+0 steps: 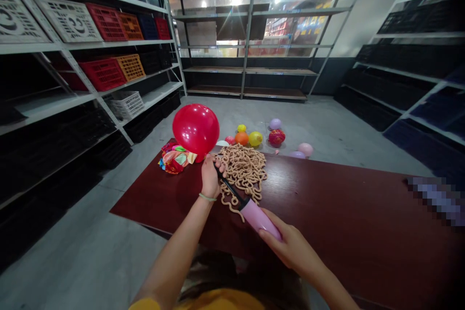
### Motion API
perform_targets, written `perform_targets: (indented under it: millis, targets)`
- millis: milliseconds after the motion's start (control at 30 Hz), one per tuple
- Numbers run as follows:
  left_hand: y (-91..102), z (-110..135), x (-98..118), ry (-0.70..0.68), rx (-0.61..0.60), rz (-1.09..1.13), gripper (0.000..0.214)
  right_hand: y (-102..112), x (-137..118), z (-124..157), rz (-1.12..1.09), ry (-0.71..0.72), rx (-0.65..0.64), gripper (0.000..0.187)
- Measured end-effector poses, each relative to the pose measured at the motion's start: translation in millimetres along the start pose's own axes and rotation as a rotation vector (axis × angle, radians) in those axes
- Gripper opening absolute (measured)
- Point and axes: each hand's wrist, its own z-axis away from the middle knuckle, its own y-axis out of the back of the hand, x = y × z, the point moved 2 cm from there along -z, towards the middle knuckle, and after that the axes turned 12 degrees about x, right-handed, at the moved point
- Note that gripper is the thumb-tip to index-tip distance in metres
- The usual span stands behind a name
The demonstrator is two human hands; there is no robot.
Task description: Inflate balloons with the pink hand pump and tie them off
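The person's left hand (pixel 210 178) grasps the black end of one pump (pixel 258 217), the right hand (pixel 286 238) its pink barrel; it slants between them. One red balloon (pixel 196 128) adjoins the left hand; two yellow balloons (pixel 255 139) and one orange balloon (pixel 240 139) lie beyond.

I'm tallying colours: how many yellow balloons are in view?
2: the smaller yellow balloon behind the orange balloon, and the larger yellow balloon just right of the orange one. Others may be hidden.

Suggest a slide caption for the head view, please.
Left hand at a red balloon's base, right hand gripping a pink pump.
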Motion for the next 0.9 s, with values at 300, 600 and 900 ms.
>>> perform_targets:
  millis: [300, 600, 900]
  targets:
    - [3.4, 23, -26, 0.064, -0.026, -0.08, 0.034, -20, -13, -24, -0.035, 0.017, 0.043, 0.065]
    - [0.6, -3, 5, 0.049, 0.001, -0.003, 0.032, 7, 12, 8, -0.037, 0.045, -0.048, 0.063]
    - [7.6, 3, -8, 0.019, 0.044, -0.04, 0.032, -9, 1, -8, -0.043, 0.02, -0.002, 0.061]
